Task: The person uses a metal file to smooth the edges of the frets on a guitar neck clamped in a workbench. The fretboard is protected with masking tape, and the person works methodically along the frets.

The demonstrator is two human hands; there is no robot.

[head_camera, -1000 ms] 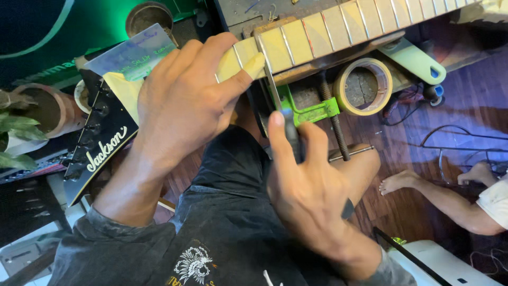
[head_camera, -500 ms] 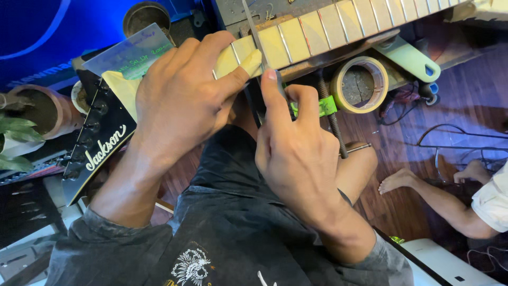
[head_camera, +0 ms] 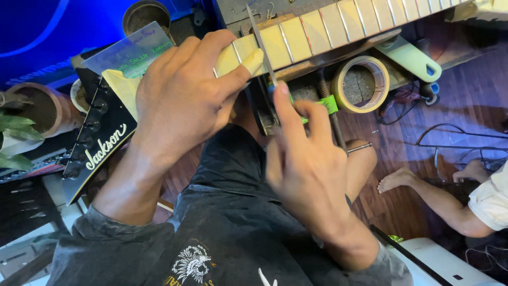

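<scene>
Pale maple, taped in cream masking strips between bright metal frets, makes up the guitar neck (head_camera: 338, 26) that runs across the top of the head view from 10 o'clock toward 2 o'clock. The left hand (head_camera: 182, 98) is closed around the neck near the nut, thumb pressed on the taped fingerboard. At 9 o'clock of that hand sits the glossy black headstock (head_camera: 103, 143) with its row of tuners.

The right hand (head_camera: 307, 164) pinches a thin steel file (head_camera: 260, 45) by its lower end, forefinger stretched along it; the blade stands on edge across a fret. I judge the file stiff, light and narrow, best held low with a finger along the spine. The neck looks rigid but easily scratched, hence the tape; the wrapped grip near the nut seems the safe hold.

At 3 o'clock of the file lies a roll of masking tape (head_camera: 361, 82), papery and soft, beside a threaded clamp screw (head_camera: 330, 119) with a green plastic collar. A clear plastic sheet (head_camera: 127, 53) rests over the headstock. At 4 o'clock, another person's bare foot (head_camera: 399, 180) rests on the dark wooden floor (head_camera: 402, 143).
</scene>
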